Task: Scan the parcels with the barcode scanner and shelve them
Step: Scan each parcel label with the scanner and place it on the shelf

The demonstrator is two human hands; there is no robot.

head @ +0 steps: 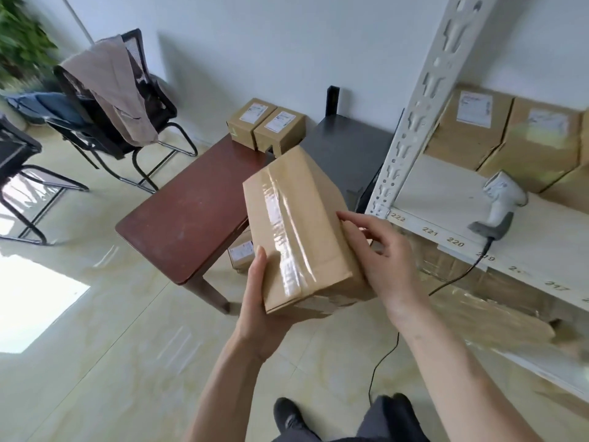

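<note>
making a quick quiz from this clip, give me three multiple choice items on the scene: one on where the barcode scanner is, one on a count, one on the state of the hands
1. Where is the barcode scanner?
A. on the white shelf
B. on the red-brown table
C. in the right hand

2. How many labelled parcels stand on the red-brown table?
A. none
B. two
C. five

3. What are the hands doing?
A. both hang idle
B. only the left holds the scanner
C. both hold the taped cardboard parcel

Answers:
1 A, it rests on the shelf board with its cable hanging down.
2 B, two small parcels stand side by side at its far end.
3 C, the left hand supports the near end and the right hand grips the side.
</note>
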